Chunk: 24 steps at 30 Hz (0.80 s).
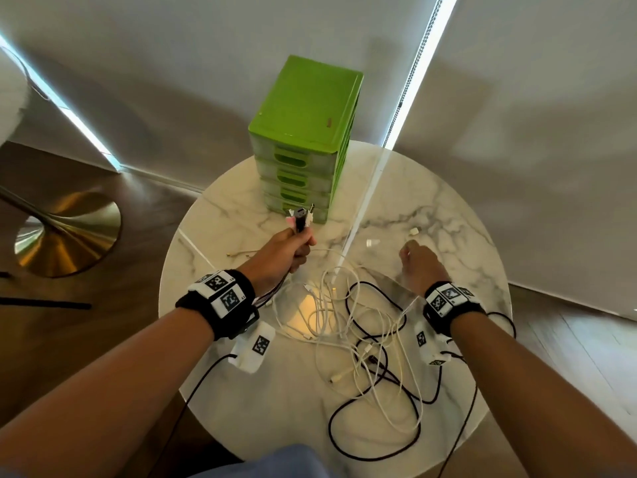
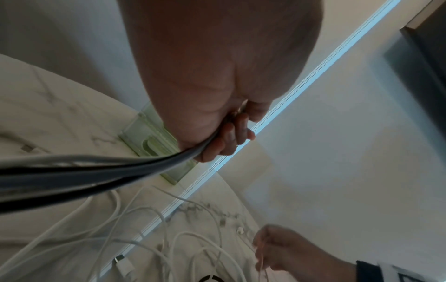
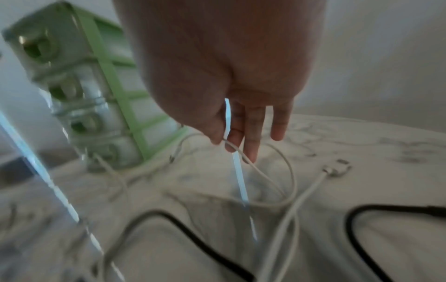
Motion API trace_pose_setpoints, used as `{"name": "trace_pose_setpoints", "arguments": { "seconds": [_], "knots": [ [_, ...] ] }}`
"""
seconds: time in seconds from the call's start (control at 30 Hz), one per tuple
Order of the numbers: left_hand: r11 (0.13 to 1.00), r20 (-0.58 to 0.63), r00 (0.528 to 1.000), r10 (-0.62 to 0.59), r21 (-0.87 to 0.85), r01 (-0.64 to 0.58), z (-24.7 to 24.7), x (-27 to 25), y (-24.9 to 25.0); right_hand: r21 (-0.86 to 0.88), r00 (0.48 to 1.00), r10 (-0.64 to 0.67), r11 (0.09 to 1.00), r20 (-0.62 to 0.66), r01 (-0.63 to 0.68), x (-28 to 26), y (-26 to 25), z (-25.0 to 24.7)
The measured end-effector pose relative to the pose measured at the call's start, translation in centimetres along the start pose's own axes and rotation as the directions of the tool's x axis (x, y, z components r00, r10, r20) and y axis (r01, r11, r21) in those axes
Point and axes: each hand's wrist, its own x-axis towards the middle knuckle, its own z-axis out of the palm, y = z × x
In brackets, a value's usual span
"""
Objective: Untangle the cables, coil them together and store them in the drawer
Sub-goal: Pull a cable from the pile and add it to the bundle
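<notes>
left hand (image 1: 286, 251): fingers are curled round a bundle of cable ends (image 1: 300, 217), held upright just in front of the green drawer unit (image 1: 303, 132); plug tips stick up above the fist, and the bundled strands trail back under the wrist.
right hand (image 1: 418, 262): a thin white cable (image 3: 243, 158) is pinched between thumb and forefinger, the other fingers hanging straight; it is held above the table, to the right of the drawer unit.
tangle of cables (image 1: 362, 332): white and black cables are seen looped over one another on the marble table (image 1: 448, 215), well in front of the drawer unit, between the two forearms.
loose plugs (image 1: 413, 231): small white connectors are seen lying to the right of the drawer unit's base.
drawer unit: stood at the table's far edge, all drawers closed.
</notes>
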Motion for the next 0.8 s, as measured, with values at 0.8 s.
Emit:
{"name": "trace_pose_setpoints", "arguments": {
  "seconds": [0.8],
  "knots": [
    [0.944,-0.01,0.952,0.307,0.126,-0.303,-0.5,-5.3,0.5,0.66,0.948,-0.277,0.685,-0.155,0.308,-15.0,-17.8,0.7]
  ]
}}
